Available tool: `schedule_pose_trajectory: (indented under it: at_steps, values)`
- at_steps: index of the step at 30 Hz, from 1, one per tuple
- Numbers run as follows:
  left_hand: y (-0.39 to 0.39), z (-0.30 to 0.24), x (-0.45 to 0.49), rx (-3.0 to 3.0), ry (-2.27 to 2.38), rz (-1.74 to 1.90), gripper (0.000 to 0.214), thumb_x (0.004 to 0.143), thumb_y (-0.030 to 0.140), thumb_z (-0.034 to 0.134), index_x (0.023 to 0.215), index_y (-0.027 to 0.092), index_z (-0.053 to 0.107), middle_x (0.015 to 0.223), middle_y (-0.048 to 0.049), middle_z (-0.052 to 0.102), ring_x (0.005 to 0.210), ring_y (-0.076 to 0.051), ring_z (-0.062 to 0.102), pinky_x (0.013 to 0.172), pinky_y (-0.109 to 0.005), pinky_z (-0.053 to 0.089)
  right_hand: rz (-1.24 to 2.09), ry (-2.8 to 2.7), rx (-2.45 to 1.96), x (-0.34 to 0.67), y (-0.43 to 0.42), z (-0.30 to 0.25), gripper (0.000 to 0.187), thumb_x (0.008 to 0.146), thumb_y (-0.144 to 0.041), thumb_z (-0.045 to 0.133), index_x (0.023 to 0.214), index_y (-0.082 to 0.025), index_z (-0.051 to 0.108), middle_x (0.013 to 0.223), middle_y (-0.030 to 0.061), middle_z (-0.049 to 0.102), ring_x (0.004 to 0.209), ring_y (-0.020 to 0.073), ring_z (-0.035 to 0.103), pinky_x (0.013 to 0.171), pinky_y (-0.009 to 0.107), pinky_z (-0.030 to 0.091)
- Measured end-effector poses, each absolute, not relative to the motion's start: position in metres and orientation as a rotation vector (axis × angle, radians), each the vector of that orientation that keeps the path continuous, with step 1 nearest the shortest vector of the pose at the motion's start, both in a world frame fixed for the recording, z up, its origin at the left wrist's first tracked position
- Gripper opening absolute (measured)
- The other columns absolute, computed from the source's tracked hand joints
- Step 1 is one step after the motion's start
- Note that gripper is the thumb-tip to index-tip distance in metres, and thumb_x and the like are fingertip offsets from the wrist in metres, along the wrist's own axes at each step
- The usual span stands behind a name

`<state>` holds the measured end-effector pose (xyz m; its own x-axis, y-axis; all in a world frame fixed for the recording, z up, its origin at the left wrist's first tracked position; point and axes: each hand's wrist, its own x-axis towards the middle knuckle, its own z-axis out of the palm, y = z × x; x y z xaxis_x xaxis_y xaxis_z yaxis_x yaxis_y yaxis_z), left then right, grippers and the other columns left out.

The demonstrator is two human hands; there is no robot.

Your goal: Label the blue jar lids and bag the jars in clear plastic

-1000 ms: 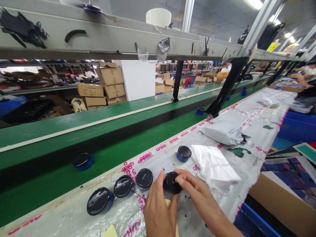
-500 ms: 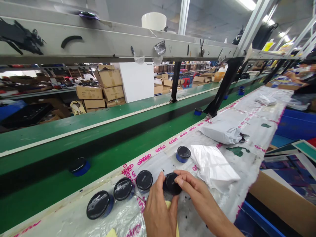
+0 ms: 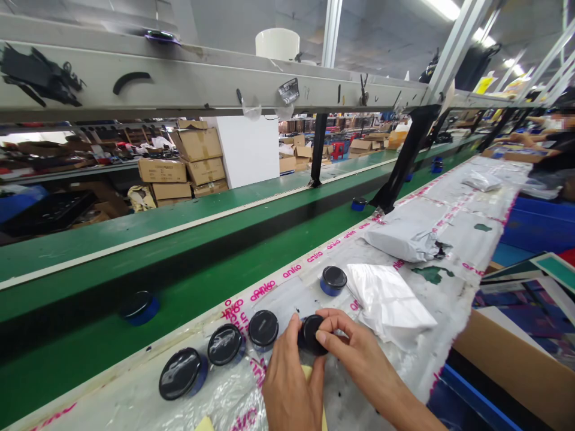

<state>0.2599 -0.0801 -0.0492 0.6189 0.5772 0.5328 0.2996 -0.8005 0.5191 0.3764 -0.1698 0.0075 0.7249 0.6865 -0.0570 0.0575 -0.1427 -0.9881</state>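
Note:
Both my hands grip one small round jar with a black lid [image 3: 311,333] over the plastic-covered bench [image 3: 462,239]. My left hand [image 3: 290,377] holds it from the left with the thumb on its side. My right hand [image 3: 354,353] pinches the lid from the right, fingers curled. Three more black-lidded blue jars [image 3: 263,327] [image 3: 225,343] [image 3: 180,373] stand in a row to the left. Another jar [image 3: 333,279] stands behind, beside a white plastic bag [image 3: 386,299].
A green conveyor belt [image 3: 202,281] runs behind the bench and carries blue jars [image 3: 137,306] [image 3: 358,203]. A grey mailer bag [image 3: 406,238] lies further right. Cardboard boxes [image 3: 197,149] are stacked beyond. Another person [image 3: 552,143] works at the far right. Blue bins [image 3: 539,227] stand on the right.
My right fingers have shifted round the lid, curling further over it. The blue jar on the belt has drifted left. My left hand stays put.

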Motion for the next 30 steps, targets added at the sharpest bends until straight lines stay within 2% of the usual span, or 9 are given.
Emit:
schedule_pose_trajectory:
  at_steps: [6, 12, 17, 30]
  values:
    - [-0.086, -0.047, 0.262, 2.405, 0.731, 1.001, 0.057, 0.091, 0.020, 0.059, 0.145, 0.022, 0.040, 0.132, -0.0130, 0.067, 0.116, -0.028, 0.068, 0.090, -0.043, 0.060, 0.657, -0.639, -1.623, 0.378, -0.174, 0.010, 0.026, 0.083, -0.044, 0.068, 0.068, -0.022, 0.065, 0.121, 0.0101, 0.068, 0.133, 0.0324, 0.047, 0.102, 0.038, 0.039]
    - [-0.092, -0.045, 0.262, 2.307, 0.782, 0.973, 0.054, 0.091, 0.018, 0.057, 0.143, 0.023, 0.044, 0.132, -0.0121, 0.067, 0.119, -0.028, 0.066, 0.096, -0.046, 0.057, 0.696, -0.629, -1.625, 0.380, -0.175, 0.011, 0.028, 0.082, -0.046, 0.070, 0.069, -0.021, 0.066, 0.123, 0.0099, 0.068, 0.130, 0.0336, 0.051, 0.104, 0.040, 0.037]
    - [-0.092, -0.045, 0.263, 2.292, 0.784, 0.979, 0.056, 0.089, 0.017, 0.059, 0.143, 0.023, 0.045, 0.132, -0.0116, 0.067, 0.118, -0.028, 0.067, 0.096, -0.046, 0.057, 0.648, -0.671, -1.648, 0.380, -0.174, 0.008, 0.028, 0.084, -0.045, 0.068, 0.068, -0.022, 0.066, 0.114, 0.0096, 0.070, 0.133, 0.0330, 0.048, 0.100, 0.038, 0.041]
    - [-0.093, -0.045, 0.263, 2.296, 0.792, 0.985, 0.055, 0.090, 0.017, 0.058, 0.143, 0.023, 0.044, 0.131, -0.0122, 0.067, 0.117, -0.028, 0.067, 0.095, -0.045, 0.057, 0.615, -0.644, -1.703, 0.374, -0.170, 0.010, 0.027, 0.082, -0.046, 0.064, 0.070, -0.022, 0.066, 0.122, 0.0095, 0.066, 0.124, 0.0326, 0.053, 0.101, 0.039, 0.038]
